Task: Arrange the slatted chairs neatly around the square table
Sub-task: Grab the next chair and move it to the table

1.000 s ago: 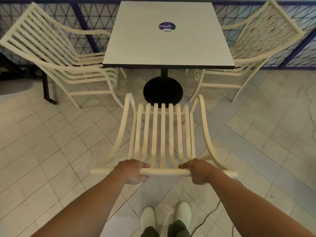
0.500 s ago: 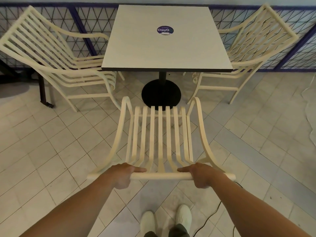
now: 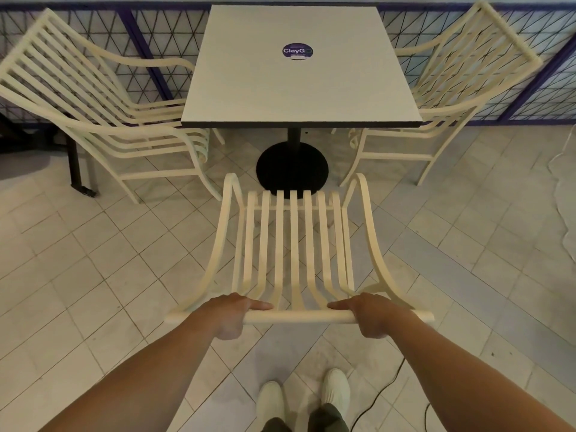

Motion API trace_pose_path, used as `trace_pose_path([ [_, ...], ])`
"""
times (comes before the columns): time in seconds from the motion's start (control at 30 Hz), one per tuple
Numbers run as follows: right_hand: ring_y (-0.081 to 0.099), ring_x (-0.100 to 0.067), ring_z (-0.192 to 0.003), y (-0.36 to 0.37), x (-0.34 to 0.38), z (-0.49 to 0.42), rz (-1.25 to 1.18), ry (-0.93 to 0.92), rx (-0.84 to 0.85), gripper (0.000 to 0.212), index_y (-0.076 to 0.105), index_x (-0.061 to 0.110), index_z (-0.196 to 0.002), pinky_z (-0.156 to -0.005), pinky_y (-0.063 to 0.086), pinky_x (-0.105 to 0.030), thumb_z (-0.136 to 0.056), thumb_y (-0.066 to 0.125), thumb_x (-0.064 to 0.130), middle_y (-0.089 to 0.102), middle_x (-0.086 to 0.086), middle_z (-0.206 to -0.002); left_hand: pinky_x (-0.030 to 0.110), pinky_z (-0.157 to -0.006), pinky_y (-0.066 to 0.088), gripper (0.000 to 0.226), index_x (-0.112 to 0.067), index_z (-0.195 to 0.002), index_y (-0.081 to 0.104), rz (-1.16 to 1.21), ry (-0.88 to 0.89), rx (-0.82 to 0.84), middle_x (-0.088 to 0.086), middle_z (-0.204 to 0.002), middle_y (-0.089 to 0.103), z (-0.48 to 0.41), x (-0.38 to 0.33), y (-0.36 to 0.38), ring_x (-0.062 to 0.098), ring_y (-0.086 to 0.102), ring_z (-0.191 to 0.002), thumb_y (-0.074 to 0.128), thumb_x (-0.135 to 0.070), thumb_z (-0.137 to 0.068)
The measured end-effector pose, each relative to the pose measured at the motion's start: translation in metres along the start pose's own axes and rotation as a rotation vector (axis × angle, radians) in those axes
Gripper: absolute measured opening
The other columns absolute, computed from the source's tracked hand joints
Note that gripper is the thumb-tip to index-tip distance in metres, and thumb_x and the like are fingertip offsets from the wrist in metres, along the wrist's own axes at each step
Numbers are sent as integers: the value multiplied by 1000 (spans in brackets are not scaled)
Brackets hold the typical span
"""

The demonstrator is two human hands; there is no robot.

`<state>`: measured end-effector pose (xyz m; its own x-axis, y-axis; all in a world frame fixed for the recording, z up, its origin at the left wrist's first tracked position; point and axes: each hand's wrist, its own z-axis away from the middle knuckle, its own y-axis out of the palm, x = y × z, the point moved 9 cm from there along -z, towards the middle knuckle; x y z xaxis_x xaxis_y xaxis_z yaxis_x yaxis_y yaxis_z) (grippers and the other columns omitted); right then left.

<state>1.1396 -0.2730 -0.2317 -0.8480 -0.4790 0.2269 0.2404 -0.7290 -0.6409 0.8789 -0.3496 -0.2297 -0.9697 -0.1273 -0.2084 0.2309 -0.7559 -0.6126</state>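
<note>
From the head camera, the floor (image 3: 93, 275) was pale square tile, with a purple-framed mesh railing (image 3: 156, 32) running along the far side. The square table (image 3: 299, 88) stood against that railing on a black round base (image 3: 291, 166), a round purple sticker (image 3: 297, 52) on its far half. One slatted chair (image 3: 93, 98) sat at the table's left side and another (image 3: 461, 73) at its right, both facing inward. A third chair (image 3: 293, 244) stood on the near side, its seat front short of the table edge, over the base. A dark cable (image 3: 380, 397) lay on the tiles near the white shoes (image 3: 271, 400)

Both arms reached forward. The left hand (image 3: 230, 313) and right hand (image 3: 374, 313) each gripped the near chair's top rail (image 3: 299, 317), fingers curled under, thumbs lying along the rail pointing inward
</note>
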Motion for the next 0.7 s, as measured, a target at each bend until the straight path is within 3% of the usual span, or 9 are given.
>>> trace_pose_path([
  [0.23,56,-16,-90,-3,2,0,-26,12,24,84,29,52,-145,-82,45,-28,-84,60,4,57,1,-119,23,-59,41,77,-70,-139,31,-1,11,-5,-3,-130,55,2,-2,-8,11,56,-77,48,-10,-94],
  [0.33,57,-16,-93,-3,6,4,-40,4,31,80,31,51,-146,-84,46,-28,-85,58,7,57,1,-119,26,-73,45,56,-67,-141,34,-17,38,-35,-9,-129,60,5,-4,-8,14,62,-96,57,-45,-95],
  [0.4,58,-16,-95,-6,8,7,-40,-7,32,75,30,51,-146,-86,47,-28,-86,58,16,58,1,-122,27,-77,45,59,-66,-141,35,-16,37,-48,-13,-126,62,8,-4,-6,12,62,-102,56,-69,-86],
  [0.5,59,-17,-102,-10,8,15,-31,-42,9,67,30,52,-146,-91,48,-32,-87,57,33,58,4,-127,28,-82,47,67,-67,-140,35,15,34,-47,-15,-125,61,10,-4,-5,11,61,-105,51,-83,-77],
  [0.57,59,-17,-104,-11,6,19,-7,-38,-20,66,30,54,-144,-91,49,-34,-88,56,31,58,6,-127,28,-80,47,65,-67,-141,34,3,30,-40,-14,-126,61,10,-5,-5,12,61,-103,54,-77,-80],
  [0.63,59,-17,-101,-11,5,19,21,-12,-52,73,29,56,-144,-87,51,-33,-87,56,18,58,7,-126,26,-69,44,60,-67,-141,32,-23,10,-31,-10,-128,58,8,-3,-6,14,61,-93,57,-47,-91],
  [0.7,59,-18,-100,-11,6,19,29,-3,-60,79,27,56,-144,-85,51,-34,-86,57,11,57,6,-126,23,-56,37,73,-69,-140,31,-25,-23,-18,-6,-129,56,7,0,-5,11,55,-75,50,-17,-92],
])
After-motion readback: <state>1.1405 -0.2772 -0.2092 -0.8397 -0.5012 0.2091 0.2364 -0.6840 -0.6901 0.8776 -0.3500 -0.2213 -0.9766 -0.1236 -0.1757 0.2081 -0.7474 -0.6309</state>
